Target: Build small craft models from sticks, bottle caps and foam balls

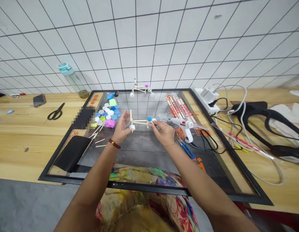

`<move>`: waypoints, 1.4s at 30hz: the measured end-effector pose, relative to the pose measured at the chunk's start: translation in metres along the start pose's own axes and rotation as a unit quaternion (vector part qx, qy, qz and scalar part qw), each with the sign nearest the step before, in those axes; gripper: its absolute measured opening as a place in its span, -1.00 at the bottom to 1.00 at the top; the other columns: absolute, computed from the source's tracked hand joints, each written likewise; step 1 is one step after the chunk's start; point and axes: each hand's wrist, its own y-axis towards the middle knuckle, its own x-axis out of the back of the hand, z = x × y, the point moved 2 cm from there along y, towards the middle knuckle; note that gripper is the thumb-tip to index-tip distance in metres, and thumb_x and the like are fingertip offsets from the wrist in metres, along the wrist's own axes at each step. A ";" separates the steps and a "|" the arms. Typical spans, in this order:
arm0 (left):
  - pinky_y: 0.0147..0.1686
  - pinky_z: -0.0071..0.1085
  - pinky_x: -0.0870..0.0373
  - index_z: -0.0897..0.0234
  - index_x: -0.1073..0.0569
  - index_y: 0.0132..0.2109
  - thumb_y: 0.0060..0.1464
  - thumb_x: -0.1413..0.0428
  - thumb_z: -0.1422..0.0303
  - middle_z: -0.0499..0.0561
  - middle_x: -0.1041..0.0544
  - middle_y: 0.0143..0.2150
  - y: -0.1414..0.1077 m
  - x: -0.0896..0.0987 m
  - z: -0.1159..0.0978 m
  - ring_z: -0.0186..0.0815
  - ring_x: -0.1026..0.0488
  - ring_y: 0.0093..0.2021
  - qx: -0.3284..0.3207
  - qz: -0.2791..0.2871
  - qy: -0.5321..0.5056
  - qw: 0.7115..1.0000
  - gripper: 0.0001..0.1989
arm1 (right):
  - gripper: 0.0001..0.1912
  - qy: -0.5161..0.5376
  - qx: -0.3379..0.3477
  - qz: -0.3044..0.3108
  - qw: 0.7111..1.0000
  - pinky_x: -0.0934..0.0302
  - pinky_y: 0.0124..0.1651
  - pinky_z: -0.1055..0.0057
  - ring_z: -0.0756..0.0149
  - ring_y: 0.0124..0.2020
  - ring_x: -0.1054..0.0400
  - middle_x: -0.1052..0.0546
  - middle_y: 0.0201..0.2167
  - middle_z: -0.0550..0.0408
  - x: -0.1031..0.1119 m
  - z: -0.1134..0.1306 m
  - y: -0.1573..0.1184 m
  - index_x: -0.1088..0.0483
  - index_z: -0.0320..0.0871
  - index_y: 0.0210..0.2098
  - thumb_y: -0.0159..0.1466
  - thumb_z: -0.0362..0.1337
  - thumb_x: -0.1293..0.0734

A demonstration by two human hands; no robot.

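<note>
Steady the stick frame [140, 122], pinched in the right hand [165, 132], at the white cap [132, 128] beside the loosely spread left hand [120, 128].

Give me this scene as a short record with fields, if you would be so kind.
Left hand: open beside the left end of the stick model; contact unclear
Right hand: pinching the model's right end, near its blue piece
Behind: second stick model with a pink piece, near the tiled wall
Left of hands: bottle caps, loose sticks, scissors, phone
Right of hands: glue gun, red-wrapped sticks, blue-handled tool
Surface: black-framed panel on a wooden table
</note>
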 end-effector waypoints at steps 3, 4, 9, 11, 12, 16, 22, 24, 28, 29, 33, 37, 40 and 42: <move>0.38 -0.10 -0.16 0.03 -0.01 0.47 -0.08 -0.32 0.32 0.16 -0.22 0.44 0.000 0.006 -0.007 -0.02 -0.11 0.46 0.017 0.032 0.010 0.999 0.03 | -0.67 0.008 0.009 0.022 1.000 -0.26 -0.25 0.45 0.29 -0.28 -0.55 -0.68 -0.30 0.07 -0.002 0.003 0.001 -0.59 -0.07 -0.25 0.40 -0.02 -0.28; 0.35 -0.08 -0.21 0.05 -0.01 0.47 -0.08 -0.34 0.30 0.18 -0.27 0.41 0.000 0.007 -0.006 -0.01 -0.18 0.43 0.039 0.046 0.015 0.998 0.04 | -0.67 0.010 0.008 0.029 0.999 -0.26 -0.24 0.45 0.29 -0.28 -0.55 -0.68 -0.30 0.08 -0.002 0.004 0.002 -0.59 -0.07 -0.24 0.40 -0.02 -0.28; 0.31 0.00 -0.25 0.26 -0.27 0.36 -0.11 -0.40 0.21 0.25 -0.48 0.23 -0.001 0.008 0.010 0.05 -0.37 0.30 0.109 0.060 0.048 0.991 -0.09 | -0.66 0.043 -0.010 0.037 0.998 -0.28 -0.23 0.42 0.27 -0.25 -0.53 -0.66 -0.25 0.04 0.002 0.006 0.004 -0.56 -0.08 -0.13 0.41 -0.01 -0.26; 0.33 0.02 -0.23 0.28 -0.32 0.33 -0.13 -0.42 0.23 0.25 -0.50 0.22 -0.003 0.010 0.010 0.06 -0.38 0.29 0.115 0.066 0.054 0.990 -0.11 | -0.61 0.073 -0.012 0.028 0.997 -0.30 -0.22 0.40 0.26 -0.25 -0.53 -0.65 -0.25 0.01 0.005 0.006 0.005 -0.54 -0.11 -0.08 0.43 0.01 -0.21; 0.34 0.02 -0.21 0.27 -0.33 0.33 -0.15 -0.43 0.25 0.24 -0.49 0.23 -0.005 0.012 0.007 0.06 -0.37 0.30 0.118 0.081 0.051 0.988 -0.11 | -0.58 0.089 -0.012 0.016 0.996 -0.32 -0.21 0.38 0.25 -0.24 -0.52 -0.64 -0.26 0.00 0.007 0.005 0.005 -0.53 -0.12 -0.09 0.44 0.02 -0.17; 0.36 -0.02 -0.23 0.14 -0.37 0.31 -0.19 -0.43 0.37 0.20 -0.46 0.29 -0.002 0.028 -0.027 0.01 -0.35 0.34 0.116 0.134 0.012 0.984 -0.13 | -0.52 0.148 -0.028 -0.045 0.988 -0.37 -0.17 0.33 0.22 -0.24 -0.53 -0.63 -0.29 -0.04 0.013 0.002 0.004 -0.52 -0.15 -0.15 0.47 -0.01 -0.08; 0.25 0.00 -0.38 0.31 -0.53 0.08 -0.17 -0.40 0.33 0.22 -0.61 0.04 0.102 0.060 -0.062 -0.07 -0.54 0.11 0.020 -0.093 0.054 0.994 -0.40 | -0.57 0.185 -0.070 -0.040 0.980 -0.39 -0.20 0.29 0.22 -0.31 -0.52 -0.61 -0.36 -0.01 0.015 0.001 0.005 -0.51 -0.14 -0.16 0.46 -0.05 -0.10; 0.23 0.01 -0.38 0.36 -0.51 0.06 -0.26 -0.41 0.35 0.24 -0.60 0.01 0.148 0.061 -0.049 -0.06 -0.54 0.09 0.038 -0.116 0.080 0.989 -0.35 | -0.60 0.188 -0.066 -0.034 0.979 -0.39 -0.26 0.29 0.22 -0.35 -0.51 -0.59 -0.39 0.01 0.017 0.002 0.005 -0.51 -0.13 -0.16 0.46 -0.08 -0.11; 0.26 0.04 -0.32 0.39 -0.42 0.19 -0.39 -0.44 0.43 0.36 -0.48 0.20 0.212 0.058 -0.011 0.07 -0.41 0.25 0.076 -0.120 0.150 0.978 -0.12 | -0.68 0.205 -0.058 -0.029 0.977 -0.37 -0.33 0.31 0.23 -0.39 -0.49 -0.56 -0.41 0.03 0.020 0.003 0.006 -0.50 -0.10 -0.15 0.46 -0.19 -0.14; 0.27 0.04 -0.30 0.36 -0.40 0.23 -0.40 -0.45 0.43 0.36 -0.44 0.25 0.221 0.057 -0.004 0.08 -0.36 0.30 0.079 -0.103 0.168 0.977 -0.07 | -0.70 0.209 -0.058 -0.028 0.976 -0.37 -0.34 0.30 0.22 -0.39 -0.48 -0.55 -0.41 0.04 0.021 0.003 0.006 -0.50 -0.08 -0.15 0.45 -0.21 -0.14; 0.32 0.00 -0.22 0.29 -0.47 0.18 -0.33 -0.43 0.41 0.27 -0.46 0.27 0.247 0.055 0.013 0.05 -0.33 0.34 0.082 -0.047 0.213 0.972 -0.19 | -0.73 0.217 -0.057 -0.017 0.974 -0.38 -0.35 0.27 0.17 -0.38 -0.48 -0.54 -0.39 0.05 0.021 0.002 0.005 -0.49 0.00 -0.09 0.42 -0.25 -0.16; 0.23 -0.07 -0.33 0.32 -0.61 -0.14 -0.24 -0.38 0.37 0.18 -0.64 0.00 0.262 0.055 0.018 0.01 -0.51 0.13 0.090 -0.037 0.228 0.969 -0.59 | -0.74 0.209 -0.052 -0.003 0.977 -0.37 -0.32 0.30 0.22 -0.34 -0.47 -0.53 -0.36 0.06 0.020 0.002 0.004 -0.47 -0.04 -0.07 0.42 -0.26 -0.16; 0.12 -0.13 -0.42 0.32 -0.62 -0.31 -0.23 -0.35 0.36 0.10 -0.67 -0.22 0.264 0.056 0.018 -0.06 -0.58 -0.05 0.087 -0.047 0.232 0.968 -0.76 | -0.73 0.206 -0.049 0.001 0.977 -0.39 -0.25 0.30 0.22 -0.27 -0.48 -0.54 -0.29 0.03 0.020 0.001 0.003 -0.46 -0.05 -0.05 0.44 -0.23 -0.15; 0.06 -0.18 -0.45 0.30 -0.60 -0.37 -0.21 -0.32 0.36 0.06 -0.66 -0.30 0.259 0.057 0.015 -0.12 -0.58 -0.14 0.078 -0.061 0.236 0.967 -0.82 | -0.72 0.202 -0.049 -0.009 0.978 -0.40 -0.20 0.28 0.20 -0.22 -0.48 -0.55 -0.25 0.00 0.020 -0.001 0.002 -0.45 -0.06 -0.03 0.45 -0.20 -0.14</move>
